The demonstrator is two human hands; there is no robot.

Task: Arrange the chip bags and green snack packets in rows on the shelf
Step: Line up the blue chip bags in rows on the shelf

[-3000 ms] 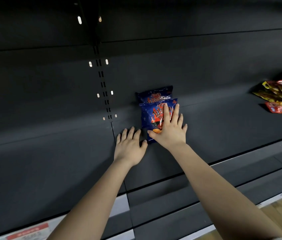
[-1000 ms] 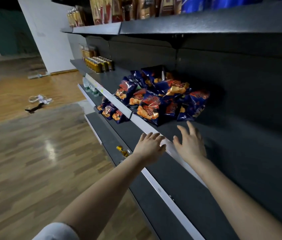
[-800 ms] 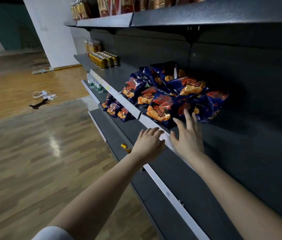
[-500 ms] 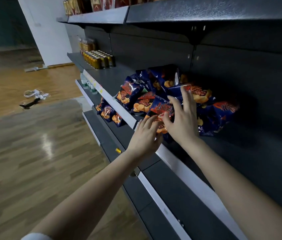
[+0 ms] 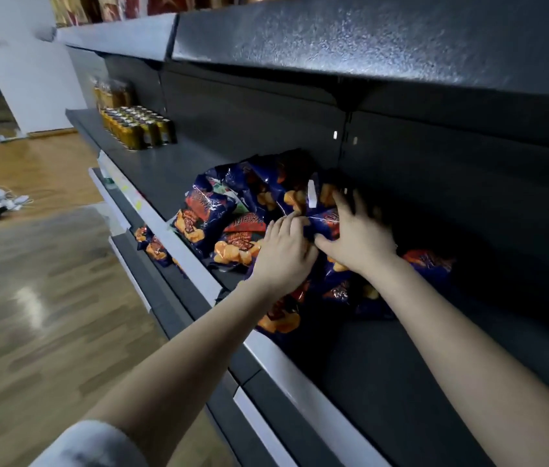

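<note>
Far to the left of the hands, further along the shelf (image 5: 165, 170), stand rows of cans (image 5: 138, 128); on the tier below the hands' level, a few small bags (image 5: 152, 246) lie loose. The chip bags (image 5: 212, 217) sit in a jumbled heap that begins just left of the hands and carries on under and behind them.

The left hand (image 5: 283, 254) rests on the heap with its fingers curled, touching the near edge of one blue bag (image 5: 325, 220). The right hand (image 5: 357, 237), just beside it, lies on top of that same bag with fingers spread — thumb towards the left hand. Whether either has a firm pinch on the bag I cannot tell; the fingertips are blurred. No green packets show here.

The step in hand looks like lifting one bag off the heap. To do it well, I would pinch the bag by its sealed edges rather than its puffed middle, raise it clear so neighbours do not slide off the front lip, then carry it to the bare shelf right of the hands.
</note>
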